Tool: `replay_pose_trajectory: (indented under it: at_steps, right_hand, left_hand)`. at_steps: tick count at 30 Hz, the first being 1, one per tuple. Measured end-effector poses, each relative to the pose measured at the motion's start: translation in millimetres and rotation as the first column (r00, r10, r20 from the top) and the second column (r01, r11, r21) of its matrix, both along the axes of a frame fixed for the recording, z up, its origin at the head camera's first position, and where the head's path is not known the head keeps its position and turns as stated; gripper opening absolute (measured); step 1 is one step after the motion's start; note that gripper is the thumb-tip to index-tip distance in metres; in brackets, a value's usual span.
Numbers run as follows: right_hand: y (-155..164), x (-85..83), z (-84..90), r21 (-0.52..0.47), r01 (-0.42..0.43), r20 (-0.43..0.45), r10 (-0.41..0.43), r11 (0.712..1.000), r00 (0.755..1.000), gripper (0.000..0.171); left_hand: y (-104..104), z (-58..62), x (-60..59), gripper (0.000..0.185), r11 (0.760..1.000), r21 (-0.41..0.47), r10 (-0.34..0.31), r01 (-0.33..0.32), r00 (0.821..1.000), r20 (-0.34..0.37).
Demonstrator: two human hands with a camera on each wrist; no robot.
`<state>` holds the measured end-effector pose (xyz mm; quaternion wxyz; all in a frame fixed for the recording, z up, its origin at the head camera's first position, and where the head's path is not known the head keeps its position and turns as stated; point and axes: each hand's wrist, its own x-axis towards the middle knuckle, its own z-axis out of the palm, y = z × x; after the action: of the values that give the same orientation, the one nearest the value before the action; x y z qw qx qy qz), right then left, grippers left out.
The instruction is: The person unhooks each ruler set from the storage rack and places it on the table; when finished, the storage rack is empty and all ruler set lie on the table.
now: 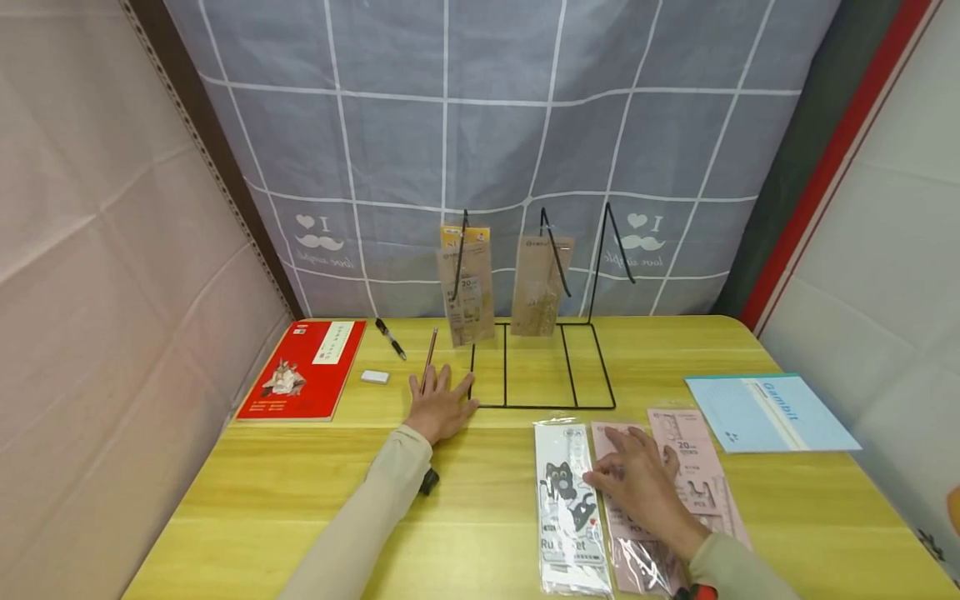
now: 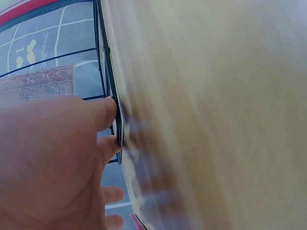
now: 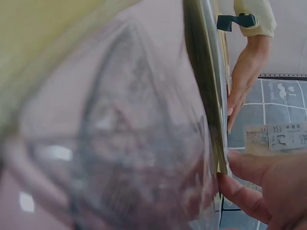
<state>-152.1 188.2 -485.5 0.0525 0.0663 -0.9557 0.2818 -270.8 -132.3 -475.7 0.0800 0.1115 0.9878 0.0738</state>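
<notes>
My left hand (image 1: 441,406) lies on the table with its fingers spread, beside the left front corner of a black wire display rack (image 1: 540,407). In the left wrist view its thumb and forefinger (image 2: 111,143) touch the rack's base wire. My right hand (image 1: 637,477) is over the middle pink ruler-set packet (image 1: 609,435), with thumb and forefinger pinching near its left edge. To its left lies a white ruler-set packet (image 1: 566,521) with black cats; to its right, another pink packet (image 1: 686,433). Two packets hang on the rack, a left one (image 1: 471,308) and a middle one (image 1: 536,292).
At the left are a red booklet (image 1: 311,392), a black pen (image 1: 390,340), a white eraser (image 1: 374,377) and a pencil (image 1: 430,354). A light blue notebook (image 1: 772,412) lies at the right. The rack's right hook (image 1: 619,242) carries nothing. A grey checked curtain (image 1: 390,150) hangs behind.
</notes>
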Motion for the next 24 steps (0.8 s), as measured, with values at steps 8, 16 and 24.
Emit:
replay_pose_trajectory:
  at_steps: [8, 16, 24]
  right_hand:
    - [-2.1, 2.2, 0.4, 0.028, 0.022, -0.01, -0.021, 0.999, 1.0, 0.01]
    - [-2.7, 3.6, 8.6, 0.037, 0.015, -0.067, -0.013, 0.999, 0.998, 0.009]
    - [3.1, -16.1, 46.5, -0.02, -0.014, -0.125, 0.011, 1.0, 0.992, 0.019]
  left_hand:
    - [-0.5, -0.1, 0.1, 0.057, 1.0, 0.01, 0.002, -0.002, 1.0, 0.009]
    - [-0.8, -1.2, -0.6, 0.058, 1.0, 0.001, 0.003, -0.003, 1.0, 0.008]
    - [-1.0, -1.0, -0.8, 0.057, 1.0, -0.004, 0.004, -0.004, 1.0, 0.007]
